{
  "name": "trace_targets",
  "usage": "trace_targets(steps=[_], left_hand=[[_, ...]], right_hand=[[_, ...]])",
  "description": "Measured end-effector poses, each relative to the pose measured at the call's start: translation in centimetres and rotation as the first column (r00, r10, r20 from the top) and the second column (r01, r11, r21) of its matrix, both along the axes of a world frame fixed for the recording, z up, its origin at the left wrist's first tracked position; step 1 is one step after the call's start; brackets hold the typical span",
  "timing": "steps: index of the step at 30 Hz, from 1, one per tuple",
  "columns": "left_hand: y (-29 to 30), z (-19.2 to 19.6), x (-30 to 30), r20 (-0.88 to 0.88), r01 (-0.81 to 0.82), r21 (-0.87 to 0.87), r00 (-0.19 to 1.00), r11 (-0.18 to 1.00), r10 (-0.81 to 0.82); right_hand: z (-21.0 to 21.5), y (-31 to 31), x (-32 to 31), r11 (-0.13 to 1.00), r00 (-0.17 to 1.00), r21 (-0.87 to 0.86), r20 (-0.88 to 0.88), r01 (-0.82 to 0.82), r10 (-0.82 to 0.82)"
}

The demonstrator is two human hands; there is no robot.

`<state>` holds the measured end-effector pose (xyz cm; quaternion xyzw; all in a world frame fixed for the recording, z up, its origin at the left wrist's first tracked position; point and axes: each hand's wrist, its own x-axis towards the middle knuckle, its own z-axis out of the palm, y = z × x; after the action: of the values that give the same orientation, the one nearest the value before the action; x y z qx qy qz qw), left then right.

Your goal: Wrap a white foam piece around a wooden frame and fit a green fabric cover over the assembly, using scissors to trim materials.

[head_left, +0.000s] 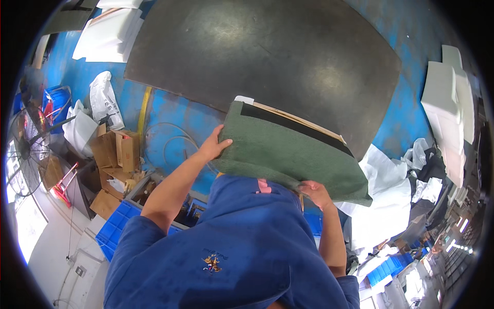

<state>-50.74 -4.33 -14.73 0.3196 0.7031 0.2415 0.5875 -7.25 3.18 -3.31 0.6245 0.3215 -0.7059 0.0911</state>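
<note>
I hold a green fabric-covered cushion panel (pixel 288 152) in front of my chest, tilted, with a black strip and a wooden board showing along its upper edge. My left hand (pixel 213 144) grips its left edge, thumb over the green cloth. Fingers of my right hand (pixel 315 193) curl under its lower right edge. My blue shirt fills the lower part of the view and hides the panel's lowest part.
A large dark grey mat (pixel 267 56) lies on the blue floor (pixel 170 118) beyond the panel. White foam blocks (pixel 447 108) stand at right, more foam (pixel 108 33) at top left. Cardboard boxes (pixel 116 152), blue crates (pixel 116 226) and a fan (pixel 28 149) sit left.
</note>
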Motion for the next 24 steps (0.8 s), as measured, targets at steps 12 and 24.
trace_targets(steps=[12, 24], left_hand=[[0.6, 0.9, 0.0, 0.048, 0.004, -0.072, 0.999, 0.997, -0.001], [0.5, -0.4, -0.1, 0.113, 0.005, -0.003, 0.994, 1.000, -0.004]], right_hand=[[0.9, 0.4, -1.0, 0.998, 1.000, 0.065, 0.029, -0.014, 0.012], [-0.4, -0.6, 0.3, 0.961, 0.986, 0.229, 0.090, -0.156, 0.138]])
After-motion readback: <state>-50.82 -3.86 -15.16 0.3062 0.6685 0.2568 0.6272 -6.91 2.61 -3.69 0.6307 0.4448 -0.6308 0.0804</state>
